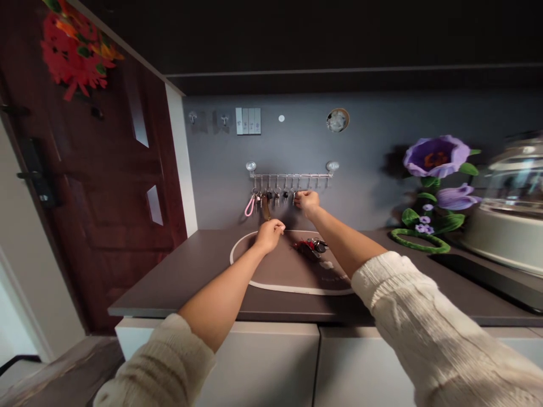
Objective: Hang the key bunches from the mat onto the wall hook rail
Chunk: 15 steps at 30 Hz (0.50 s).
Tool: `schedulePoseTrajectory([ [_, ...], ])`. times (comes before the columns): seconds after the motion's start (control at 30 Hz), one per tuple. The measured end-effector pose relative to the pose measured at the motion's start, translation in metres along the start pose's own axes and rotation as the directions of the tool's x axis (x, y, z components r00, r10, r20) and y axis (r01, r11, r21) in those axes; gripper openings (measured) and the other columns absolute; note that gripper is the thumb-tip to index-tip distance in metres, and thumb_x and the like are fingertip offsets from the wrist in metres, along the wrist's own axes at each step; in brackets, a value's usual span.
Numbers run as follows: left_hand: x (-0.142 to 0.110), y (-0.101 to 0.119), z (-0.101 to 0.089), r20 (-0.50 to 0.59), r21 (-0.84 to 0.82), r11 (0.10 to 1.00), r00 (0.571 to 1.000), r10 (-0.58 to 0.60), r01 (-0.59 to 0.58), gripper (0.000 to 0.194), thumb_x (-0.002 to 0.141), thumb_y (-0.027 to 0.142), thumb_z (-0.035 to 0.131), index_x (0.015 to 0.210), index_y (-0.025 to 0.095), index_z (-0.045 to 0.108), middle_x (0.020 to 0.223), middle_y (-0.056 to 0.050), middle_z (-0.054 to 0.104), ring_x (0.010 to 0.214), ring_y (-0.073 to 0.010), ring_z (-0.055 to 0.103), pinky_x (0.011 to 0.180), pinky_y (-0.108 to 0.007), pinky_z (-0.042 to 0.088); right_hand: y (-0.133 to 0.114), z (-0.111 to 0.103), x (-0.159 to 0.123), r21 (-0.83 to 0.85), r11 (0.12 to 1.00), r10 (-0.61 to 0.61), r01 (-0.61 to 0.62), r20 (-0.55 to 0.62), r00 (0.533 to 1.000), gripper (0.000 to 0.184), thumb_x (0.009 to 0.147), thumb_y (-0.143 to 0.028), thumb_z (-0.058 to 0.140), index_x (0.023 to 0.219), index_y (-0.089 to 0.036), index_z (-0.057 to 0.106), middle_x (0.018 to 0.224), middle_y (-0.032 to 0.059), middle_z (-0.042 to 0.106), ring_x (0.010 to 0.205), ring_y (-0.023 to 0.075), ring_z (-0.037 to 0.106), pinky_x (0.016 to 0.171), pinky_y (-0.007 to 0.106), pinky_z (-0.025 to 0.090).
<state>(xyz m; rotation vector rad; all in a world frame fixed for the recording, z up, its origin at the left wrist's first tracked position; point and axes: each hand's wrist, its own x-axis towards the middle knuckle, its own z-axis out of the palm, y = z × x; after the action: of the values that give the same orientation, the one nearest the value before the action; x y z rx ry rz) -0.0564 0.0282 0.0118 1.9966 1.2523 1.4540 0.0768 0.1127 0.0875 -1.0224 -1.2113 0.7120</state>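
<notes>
A metal hook rail (292, 176) on the grey wall carries several hanging bunches of keys, among them one with a pink loop strap (250, 206) and one with a brown strap (266, 208). At the rail, my right hand (308, 202) pinches at a small bunch of keys (294, 197) below one hook; its fingertips partly hide them. Lower and to the left, my left hand (271, 235) is closed above the mat, and whatever its fingers hold cannot be made out. A pile of keys with red and black parts (313, 247) lies on the brown mat (275, 277) between my forearms.
Purple artificial flowers (436, 158) with a green base stand at the right, beside a white appliance with a clear dome (500, 226). A black flat object (487, 280) lies in front. A dark cabinet (322, 39) overhangs the counter (182, 277). A red-brown door (127, 226) is at left.
</notes>
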Motion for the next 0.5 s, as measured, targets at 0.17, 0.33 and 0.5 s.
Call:
schedulePoseTrajectory([
  [0.17,-0.002,0.004,-0.001,0.014,-0.012,1.000,1.000,0.000,0.001,0.012,0.074,0.020,0.048,0.072,0.014,0.059,0.062,0.000,0.057,0.053,-0.0081,0.048,0.053,-0.019,0.037,-0.014,-0.005,-0.015,0.075,0.992,0.103,-0.098,-0.073,0.992,0.012,0.074,-0.011,0.048,0.062,-0.016,0.048,0.057,0.0000,0.054,0.048,0.0073,0.052,0.047,0.018,0.042],
  [0.33,-0.003,0.009,-0.003,0.030,-0.039,0.999,0.999,-0.012,0.013,0.010,0.072,0.019,0.050,0.072,0.013,0.058,0.061,0.001,0.055,0.051,-0.0074,0.045,0.052,-0.019,0.036,-0.025,-0.014,-0.027,0.101,0.990,0.105,-0.102,-0.018,0.994,0.013,0.078,-0.013,0.048,0.065,-0.015,0.048,0.059,-0.0008,0.053,0.047,0.0049,0.050,0.045,0.016,0.040],
  [0.5,-0.004,0.012,-0.004,0.042,-0.059,0.998,0.999,-0.016,0.019,0.009,0.071,0.018,0.051,0.071,0.013,0.058,0.058,0.002,0.053,0.051,-0.0072,0.045,0.051,-0.019,0.037,-0.033,-0.025,-0.042,0.135,0.986,0.086,-0.095,0.070,0.994,0.015,0.083,-0.014,0.044,0.068,-0.014,0.048,0.062,0.0003,0.054,0.047,0.0038,0.050,0.045,0.015,0.039],
])
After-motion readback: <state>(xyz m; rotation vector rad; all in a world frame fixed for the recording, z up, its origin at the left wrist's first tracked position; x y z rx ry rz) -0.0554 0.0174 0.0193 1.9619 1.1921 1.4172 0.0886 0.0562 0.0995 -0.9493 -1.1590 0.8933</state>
